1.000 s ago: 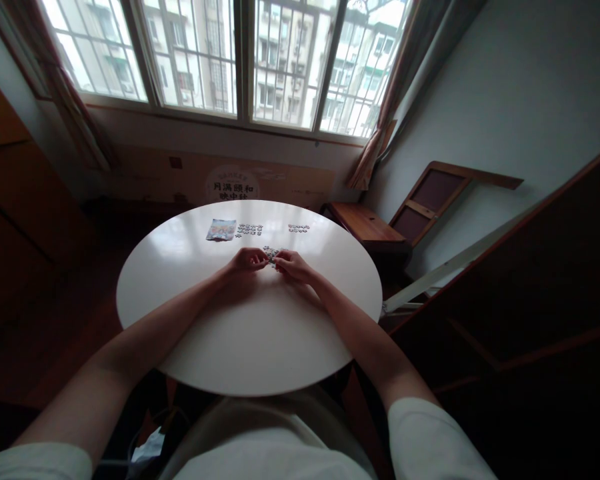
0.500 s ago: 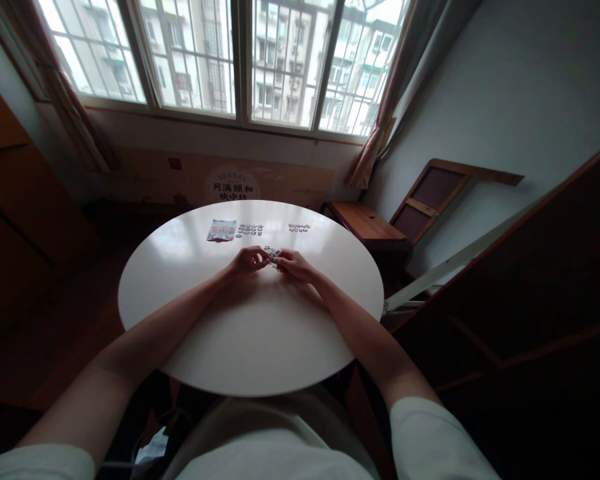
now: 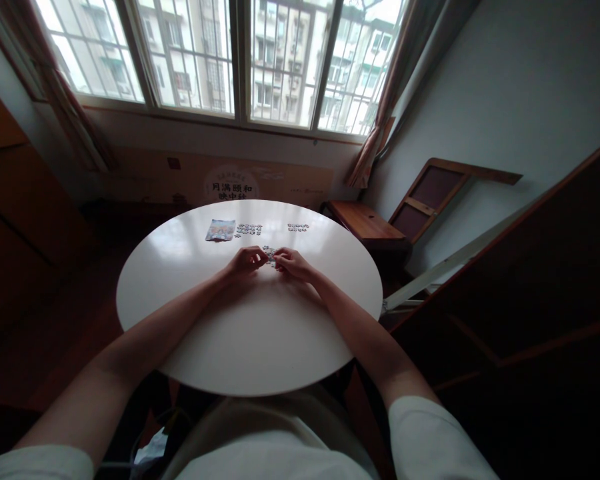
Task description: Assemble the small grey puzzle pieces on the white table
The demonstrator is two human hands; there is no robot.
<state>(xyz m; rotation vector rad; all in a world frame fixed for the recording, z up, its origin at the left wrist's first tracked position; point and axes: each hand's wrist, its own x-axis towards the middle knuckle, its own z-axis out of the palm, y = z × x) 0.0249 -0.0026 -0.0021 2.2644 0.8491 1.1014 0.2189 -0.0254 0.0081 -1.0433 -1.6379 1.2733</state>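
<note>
Over a small heap of jigsaw puzzle pieces (image 3: 269, 256), my two hands meet near the middle of the white round table (image 3: 250, 340). My left hand (image 3: 250, 259) is at the heap's left side, thumb and forefinger pinched on what looks like a puzzle piece. From the right, my right hand (image 3: 291, 261) pinches a small piece in its fingertips, close to the left fingers. The fingers partly cover the heap, and the pieces held are too small to see clearly. Farther back lie rows of puzzle pieces (image 3: 249, 229) and a smaller group of pieces (image 3: 298, 227).
A picture pouch (image 3: 221, 230) lies left of the larger rows. Beyond the table are a printed cardboard panel (image 3: 280, 180) and barred windows. A wooden bench (image 3: 365, 221) stands at the right rear, beside a leaning wooden frame (image 3: 429, 200).
My right fingertips have shifted slightly left, nearer my left fingers. The left hand stays almost still, and the laid-out pieces look the same. The view has shifted very slightly.
</note>
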